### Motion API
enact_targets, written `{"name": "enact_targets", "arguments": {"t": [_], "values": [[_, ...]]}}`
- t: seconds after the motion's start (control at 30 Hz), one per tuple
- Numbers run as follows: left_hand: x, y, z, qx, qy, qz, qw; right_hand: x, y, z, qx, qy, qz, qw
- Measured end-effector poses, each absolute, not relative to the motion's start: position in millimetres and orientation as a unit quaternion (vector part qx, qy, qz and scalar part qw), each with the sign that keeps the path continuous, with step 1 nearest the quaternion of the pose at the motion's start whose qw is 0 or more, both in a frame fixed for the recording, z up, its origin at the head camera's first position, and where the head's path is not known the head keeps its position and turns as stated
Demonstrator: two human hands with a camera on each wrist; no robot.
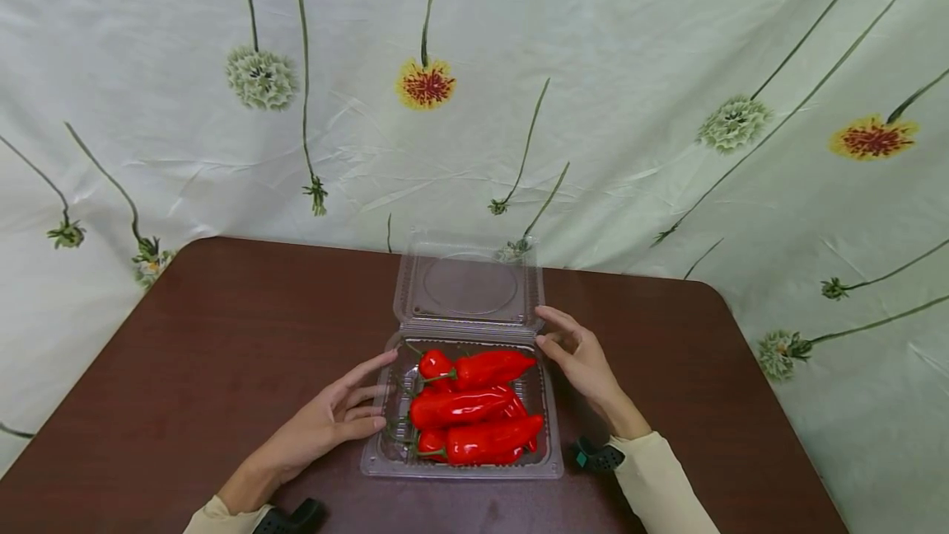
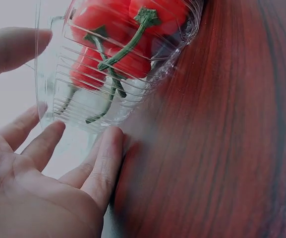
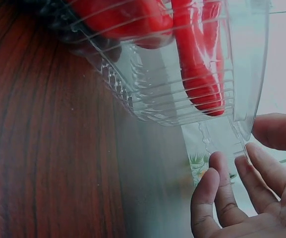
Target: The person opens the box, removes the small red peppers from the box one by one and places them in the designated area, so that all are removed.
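A clear plastic clamshell box (image 1: 554,435) lies on the table with its lid (image 1: 474,283) folded back from the hinge. Several glossy red peppers with green stems, among them a front pepper (image 1: 493,439), fill its base. My left hand (image 1: 315,427) is at the box's left side, fingers spread and fairly straight, thumb and index at the rim. My right hand (image 1: 589,365) is by the right back corner near the hinge, its fingers loosely bent. In the right wrist view, the thumb (image 3: 281,130) is against or very near the rim; contact is hard to tell.
The dark brown wooden table (image 1: 245,336) has rounded back corners. Behind it hangs a pale cloth (image 1: 630,64) printed with flowers; the lid's upper part reaches in front of it. A black wristband (image 1: 599,456) is on the right wrist.
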State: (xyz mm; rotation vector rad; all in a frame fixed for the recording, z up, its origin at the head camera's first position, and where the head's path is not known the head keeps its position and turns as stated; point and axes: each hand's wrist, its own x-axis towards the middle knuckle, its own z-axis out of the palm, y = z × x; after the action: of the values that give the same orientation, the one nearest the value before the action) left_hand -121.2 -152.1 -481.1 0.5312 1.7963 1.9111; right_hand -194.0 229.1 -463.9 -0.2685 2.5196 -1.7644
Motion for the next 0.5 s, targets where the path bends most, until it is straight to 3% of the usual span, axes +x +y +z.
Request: {"name": "enact_targets", "arguments": {"t": [0.23, 0.5], "values": [[-120.0, -152.7, -482.1, 0.199, 0.649, 0.695, 0.237, -192.8, 229.9, -464.4, -0.072, 0.819, -0.567, 0.054], [-120.3, -152.8, -485.1, 0.242, 0.658, 0.686, 0.195, -192.0, 231.8, -467.1, -0.065, 0.82, -0.564, 0.069]]}}
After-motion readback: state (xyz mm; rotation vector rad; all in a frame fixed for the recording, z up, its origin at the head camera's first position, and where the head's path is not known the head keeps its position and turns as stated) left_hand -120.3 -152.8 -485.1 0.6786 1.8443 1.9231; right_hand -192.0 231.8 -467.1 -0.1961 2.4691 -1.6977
